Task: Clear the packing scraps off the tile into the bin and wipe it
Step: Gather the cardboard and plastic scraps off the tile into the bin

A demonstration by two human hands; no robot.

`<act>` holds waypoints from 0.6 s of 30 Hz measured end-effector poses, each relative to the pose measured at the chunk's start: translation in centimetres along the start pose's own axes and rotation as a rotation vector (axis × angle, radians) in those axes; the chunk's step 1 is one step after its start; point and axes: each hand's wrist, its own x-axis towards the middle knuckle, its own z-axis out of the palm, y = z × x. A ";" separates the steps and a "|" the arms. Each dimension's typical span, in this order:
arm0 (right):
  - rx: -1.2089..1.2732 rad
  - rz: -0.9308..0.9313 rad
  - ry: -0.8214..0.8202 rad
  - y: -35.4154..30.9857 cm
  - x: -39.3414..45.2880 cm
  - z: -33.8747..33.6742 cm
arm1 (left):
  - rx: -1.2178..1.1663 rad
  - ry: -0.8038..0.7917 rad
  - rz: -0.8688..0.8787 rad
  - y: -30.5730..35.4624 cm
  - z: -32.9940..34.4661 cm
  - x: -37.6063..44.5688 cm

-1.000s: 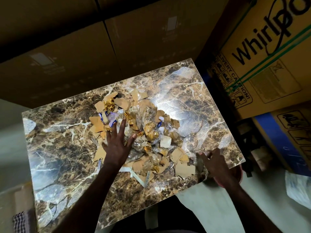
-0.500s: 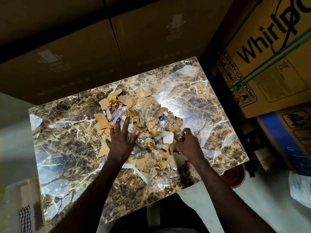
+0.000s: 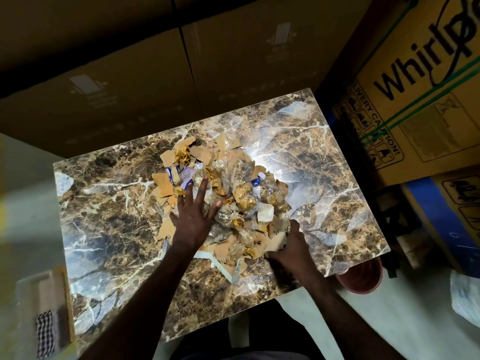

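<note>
Brown marble-patterned tile surface [image 3: 109,209] bearing, at its centre, a heap of packing scraps [image 3: 233,198]: torn cardboard pieces, crumpled clear plastic, gold foil, white strips.

The heap of packing scraps [image 3: 223,201] fills the middle of the marble tile [image 3: 109,219], and both hands are in it: the left hand [image 3: 193,216] lies flat on its near-left side, the right hand [image 3: 291,245] presses at its near-right edge. Bare tile runs wide on the left, along the far right corner and near the front edge. Stacked cardboard boxes [image 3: 155,81] wall the far side; a printed carton [image 3: 426,105] closes the right. The red bin [image 3: 361,279] sits on the floor under the near-right corner.
</note>
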 end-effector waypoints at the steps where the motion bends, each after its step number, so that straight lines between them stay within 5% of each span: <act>1: 0.002 -0.012 0.009 -0.8 0.3 0.6 | 0.003 -0.004 -0.004 0.0 0.0 0.0; 14: -0.156 -0.133 0.003 -4.2 2.6 0.5 | -0.010 0.009 -0.026 0.1 -0.4 0.0; 18: -0.250 -0.124 0.120 -4.4 1.2 -2.0 | -0.010 0.054 -0.032 0.2 -1.4 0.0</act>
